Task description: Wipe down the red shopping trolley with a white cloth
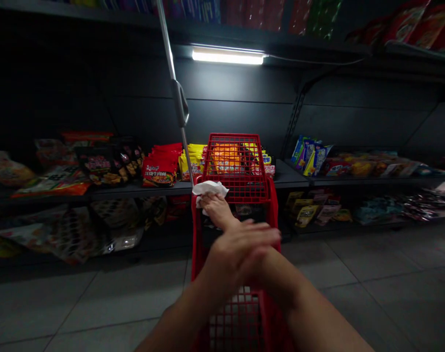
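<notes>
A red plastic shopping cart point(272, 195) stands in front of me, and its mesh end panel is upright at the far side. My right hand point(215, 208) reaches across to the cart's far left corner and presses a white cloth point(209, 188) against the rim, fingers closed over it. My left hand point(240, 247) lies nearer to me, over my right forearm above the cart, with its fingers stretched out flat and slightly blurred. It holds nothing.
Dark store shelves point(134, 189) behind the cart carry snack and noodle packets point(160, 168). A metal pole point(179, 100) slants down to the cart's left corner. A strip light point(228, 56) glows under the upper shelf. Grey tiled floor point(372, 274) lies on both sides.
</notes>
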Available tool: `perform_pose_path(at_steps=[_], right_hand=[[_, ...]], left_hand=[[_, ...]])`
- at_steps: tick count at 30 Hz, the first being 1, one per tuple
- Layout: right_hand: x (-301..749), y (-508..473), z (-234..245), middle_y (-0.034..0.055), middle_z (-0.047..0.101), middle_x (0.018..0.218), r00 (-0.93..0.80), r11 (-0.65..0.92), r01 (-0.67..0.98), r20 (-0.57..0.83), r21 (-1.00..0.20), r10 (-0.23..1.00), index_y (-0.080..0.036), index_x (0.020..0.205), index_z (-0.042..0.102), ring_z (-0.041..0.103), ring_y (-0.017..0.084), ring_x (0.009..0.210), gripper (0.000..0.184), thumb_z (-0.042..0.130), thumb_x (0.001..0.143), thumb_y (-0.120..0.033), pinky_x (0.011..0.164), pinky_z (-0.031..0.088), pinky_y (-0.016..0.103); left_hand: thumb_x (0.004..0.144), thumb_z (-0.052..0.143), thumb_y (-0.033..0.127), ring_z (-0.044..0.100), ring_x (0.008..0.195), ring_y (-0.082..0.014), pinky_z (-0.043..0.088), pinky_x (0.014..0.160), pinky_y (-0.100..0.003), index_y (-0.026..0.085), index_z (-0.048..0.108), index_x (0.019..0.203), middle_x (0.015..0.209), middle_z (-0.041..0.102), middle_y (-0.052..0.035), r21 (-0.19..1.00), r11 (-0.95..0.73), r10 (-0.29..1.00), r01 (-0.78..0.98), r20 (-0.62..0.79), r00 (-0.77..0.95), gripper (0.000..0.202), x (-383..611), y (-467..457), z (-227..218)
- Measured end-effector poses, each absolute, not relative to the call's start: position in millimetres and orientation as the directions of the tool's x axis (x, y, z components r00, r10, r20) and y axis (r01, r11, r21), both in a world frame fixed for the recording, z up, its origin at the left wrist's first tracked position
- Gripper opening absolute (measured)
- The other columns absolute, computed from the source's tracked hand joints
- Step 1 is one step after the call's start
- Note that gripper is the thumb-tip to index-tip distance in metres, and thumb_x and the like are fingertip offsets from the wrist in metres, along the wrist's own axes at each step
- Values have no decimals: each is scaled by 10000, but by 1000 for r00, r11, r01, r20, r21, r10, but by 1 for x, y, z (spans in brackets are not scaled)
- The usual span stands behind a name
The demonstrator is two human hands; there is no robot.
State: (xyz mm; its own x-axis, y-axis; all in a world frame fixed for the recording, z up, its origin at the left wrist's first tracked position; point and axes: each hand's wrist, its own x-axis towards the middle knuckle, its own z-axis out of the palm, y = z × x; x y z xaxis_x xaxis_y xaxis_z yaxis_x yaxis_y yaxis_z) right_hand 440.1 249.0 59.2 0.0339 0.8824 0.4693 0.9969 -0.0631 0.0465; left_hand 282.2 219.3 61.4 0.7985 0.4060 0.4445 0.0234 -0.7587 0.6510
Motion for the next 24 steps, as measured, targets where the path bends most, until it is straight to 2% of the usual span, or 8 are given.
perform_pose_path(at_steps=[5,8,11,13,15,18,21,24], right_hand=[[458,200,61,89,614,1333,118,-160,986,459,54,881,-223,1301,610,463,284,1273,346,506,984,-314,1037,368,433],[481,157,71,106,649,1195,285,-337,941,461,33,841,-235,1227,665,519,274,1149,306,516,962,-277,937,410,400],[491,141,78,116,644,1150,446,-491,871,458,-24,769,-231,1160,702,526,275,1108,280,552,923,-236,894,418,381],[485,153,76,114,636,1186,429,-464,885,464,-43,775,-229,1197,686,524,265,1116,305,542,928,-220,926,409,374],[474,174,71,107,602,1296,326,-360,933,476,-20,817,-232,1299,625,497,259,1183,366,503,955,-211,980,386,374],[463,193,61,77,545,1413,215,-267,963,485,40,848,-264,1383,553,428,262,1285,408,460,988,-227,1031,342,390],[474,172,57,67,569,1384,244,-301,952,464,51,851,-315,1347,584,462,259,1238,374,493,985,-282,978,351,381],[501,127,60,71,588,1328,339,-390,921,445,25,829,-338,1220,678,524,242,1123,295,553,957,-293,914,355,361]], left_hand=[[933,488,196,566,1196,-241,432,1077,-448,227,570,1241,1260,630,-95,547,-826,457,135,511,728,321,299,273,62],[929,451,149,566,1206,-237,445,1065,-416,205,552,1271,1283,621,-108,383,-882,458,276,551,698,362,313,294,55],[918,411,97,581,1212,-230,416,1086,-405,179,532,1322,1309,628,-114,233,-910,415,343,533,737,431,328,296,44],[904,395,66,558,1260,-240,355,1127,-435,150,510,1361,1390,585,-136,141,-913,396,382,527,752,479,334,290,36],[896,393,59,564,1257,-256,353,1108,-441,105,508,1367,1448,532,-177,66,-904,394,422,510,764,487,337,283,31],[878,436,84,669,1051,-247,417,1004,-415,103,594,1259,1504,466,-194,-16,-891,398,454,452,798,412,333,278,30],[846,509,132,695,889,-222,427,969,-423,140,677,1060,1574,378,-157,-47,-886,401,461,418,815,272,326,279,33],[841,539,172,691,884,-224,419,973,-428,162,694,938,1581,376,-127,-48,-881,410,471,420,810,184,321,280,36]])
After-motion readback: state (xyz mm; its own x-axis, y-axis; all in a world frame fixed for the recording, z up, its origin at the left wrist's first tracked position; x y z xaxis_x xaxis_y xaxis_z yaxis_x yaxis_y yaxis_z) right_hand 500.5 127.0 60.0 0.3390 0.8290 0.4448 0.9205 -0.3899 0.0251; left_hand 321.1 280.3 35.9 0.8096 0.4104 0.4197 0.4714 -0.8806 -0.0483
